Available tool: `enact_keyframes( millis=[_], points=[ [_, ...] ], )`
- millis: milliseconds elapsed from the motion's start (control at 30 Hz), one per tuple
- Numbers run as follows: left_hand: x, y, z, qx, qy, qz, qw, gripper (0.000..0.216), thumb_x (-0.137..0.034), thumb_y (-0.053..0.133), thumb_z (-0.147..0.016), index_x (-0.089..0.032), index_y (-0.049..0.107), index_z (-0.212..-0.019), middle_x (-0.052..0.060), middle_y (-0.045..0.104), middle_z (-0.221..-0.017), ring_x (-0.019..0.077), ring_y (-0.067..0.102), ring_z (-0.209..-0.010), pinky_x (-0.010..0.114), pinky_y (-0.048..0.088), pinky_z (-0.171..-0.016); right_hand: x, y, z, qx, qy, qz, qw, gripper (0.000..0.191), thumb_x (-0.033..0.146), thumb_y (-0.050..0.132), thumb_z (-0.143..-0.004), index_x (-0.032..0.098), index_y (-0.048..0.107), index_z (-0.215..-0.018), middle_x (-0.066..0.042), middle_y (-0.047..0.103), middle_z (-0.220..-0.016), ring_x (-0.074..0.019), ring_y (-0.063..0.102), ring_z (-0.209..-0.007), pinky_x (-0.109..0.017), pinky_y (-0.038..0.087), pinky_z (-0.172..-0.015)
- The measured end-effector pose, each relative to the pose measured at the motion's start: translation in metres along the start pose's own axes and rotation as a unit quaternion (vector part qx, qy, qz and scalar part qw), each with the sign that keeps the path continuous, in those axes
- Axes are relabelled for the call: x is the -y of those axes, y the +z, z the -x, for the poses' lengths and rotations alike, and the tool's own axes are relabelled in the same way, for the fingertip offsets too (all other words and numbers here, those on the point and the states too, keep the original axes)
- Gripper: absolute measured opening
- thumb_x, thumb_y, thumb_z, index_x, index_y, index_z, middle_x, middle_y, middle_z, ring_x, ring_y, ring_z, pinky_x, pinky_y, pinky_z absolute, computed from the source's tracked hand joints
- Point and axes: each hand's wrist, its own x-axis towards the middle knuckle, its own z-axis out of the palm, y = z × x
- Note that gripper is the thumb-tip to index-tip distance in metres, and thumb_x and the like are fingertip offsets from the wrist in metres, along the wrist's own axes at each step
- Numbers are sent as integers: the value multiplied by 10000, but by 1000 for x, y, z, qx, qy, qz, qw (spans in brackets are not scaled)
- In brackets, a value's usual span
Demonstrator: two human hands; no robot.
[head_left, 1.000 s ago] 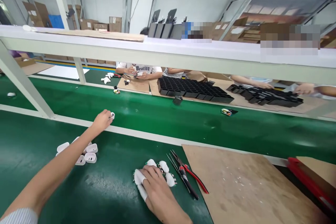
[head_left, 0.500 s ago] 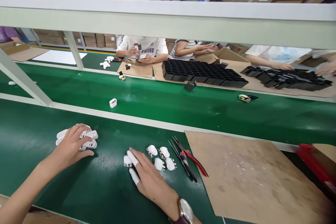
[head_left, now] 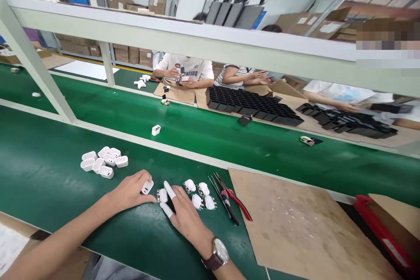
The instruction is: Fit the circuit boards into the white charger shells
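My left hand (head_left: 133, 190) has its fingers wrapped round a white plastic charger housing (head_left: 147, 187), whose end with two slots faces me. Just right of it, my right hand (head_left: 185, 214), with white finger cots on thumb and index finger, grips a small circuit board (head_left: 162, 195) topped by a white lump; a dark part shows between the fingers. Several similar circuit boards (head_left: 197, 201) lie beyond that hand's knuckles. Tweezers (head_left: 220, 192) and red-handled pliers (head_left: 241, 204) rest to their right. A cluster of white housings (head_left: 106, 172) sits at the left.
A cardboard sheet (head_left: 288, 227) covers the bench on the right, beside a red object (head_left: 377, 232). One white housing (head_left: 156, 130) stands on the green belt (head_left: 197, 127). Co-workers sit opposite, behind black trays (head_left: 252, 105). A pale beam (head_left: 197, 39) crosses above.
My left hand has left the cluster with one white housing and come right, close to my right hand. My right hand stays at the same board. The view has shifted and tilted.
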Motion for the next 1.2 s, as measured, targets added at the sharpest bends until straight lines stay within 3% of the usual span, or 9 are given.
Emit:
enact_keyframes(
  millis=[67,133,267,367,500,600,667,800,1200],
  points=[
    [6,-2,2,19,-24,48,998,827,-534,909,-709,-268,530,-1394,96,624,-1320,301,673,-1102,419,595,-881,-3,-3,4,-8,-1,9,1000,544,185,581,-1019,201,418,-1538,-167,625,-1319,-323,612,-1219,-557,601,-991],
    [12,-4,5,37,-20,101,994,987,-456,935,-695,-302,431,-1530,127,560,-1463,326,624,-1250,459,571,-992,-2,-3,7,-13,-9,18,1000,502,170,585,-1011,204,466,-1497,-168,618,-1340,-325,609,-1235,-552,595,-1002],
    [16,4,6,39,-5,164,986,601,-185,760,-855,-274,569,-1418,96,654,-1358,276,659,-1220,461,545,-1064,11,-8,-3,-80,8,-31,996,457,123,564,-1000,220,489,-1440,-111,675,-1127,-272,667,-1044,-472,623,-883],
    [13,10,7,22,46,165,985,584,-62,641,-875,-269,598,-1420,111,567,-1458,262,620,-1296,430,519,-1117,25,-21,-19,-116,24,-50,992,420,126,569,-997,253,518,-1395,-102,664,-1123,-264,661,-1027,-507,580,-927],
    [13,10,14,7,55,101,993,604,-177,823,-819,-327,658,-1380,121,488,-1497,339,545,-1356,487,529,-1105,32,-34,-29,-115,9,-30,993,443,159,587,-1004,260,500,-1427,-113,666,-1145,-278,669,-1052,-510,575,-933],
    [14,16,20,-17,37,102,994,316,-214,757,-913,-309,741,-1213,101,576,-1342,273,652,-1154,424,596,-987,29,-33,-26,-109,10,-28,994,478,159,611,-1000,248,470,-1448,-119,676,-1162,-288,671,-1083,-532,573,-964],
    [13,24,22,-41,30,126,991,415,-148,633,-977,-316,647,-1356,94,600,-1325,247,655,-1167,403,584,-1013,27,-31,-23,-104,0,-28,994,498,124,626,-987,228,470,-1449,-137,671,-1202,-294,658,-1122,-531,572,-972],
    [7,34,25,-57,16,175,983,795,-106,617,-944,-310,248,-1619,118,563,-1436,262,618,-1284,415,562,-1069,27,-28,-24,-81,-47,-17,995,531,71,627,-976,199,473,-1468,-168,648,-1285,-310,624,-1184,-537,571,-982],
    [4,32,26,-32,27,137,990,787,-79,546,-950,-305,214,-1627,107,587,-1454,278,566,-1352,513,466,-1166,17,-25,-29,4,-76,16,997,444,12,485,-967,172,516,-1380,-176,609,-1330,-334,567,-1217,-548,595,-953]
  ],
)
